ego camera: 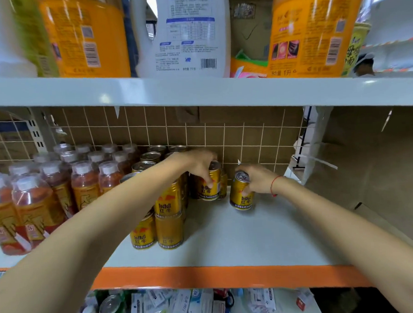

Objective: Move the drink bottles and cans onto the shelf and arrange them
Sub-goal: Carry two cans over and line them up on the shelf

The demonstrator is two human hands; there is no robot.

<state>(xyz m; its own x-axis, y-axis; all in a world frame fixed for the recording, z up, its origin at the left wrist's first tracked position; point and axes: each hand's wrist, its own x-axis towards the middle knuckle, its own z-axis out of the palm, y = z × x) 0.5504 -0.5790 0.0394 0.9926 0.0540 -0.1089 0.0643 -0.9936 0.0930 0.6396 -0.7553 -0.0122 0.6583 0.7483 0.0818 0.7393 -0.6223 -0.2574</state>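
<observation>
Both hands grip gold cans: left point(196, 167) one point(210, 183) upright, right point(258, 179) one point(241, 194) seemingly tilted.

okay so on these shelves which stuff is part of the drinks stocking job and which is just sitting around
Part of the job:
gold can gripped by the left hand
gold can gripped by the right hand
stacked gold cans
red drink bottles
middle shelf

Just sitting around:
orange jugs and white jug on the upper shelf
small packets on the shelf below
</observation>
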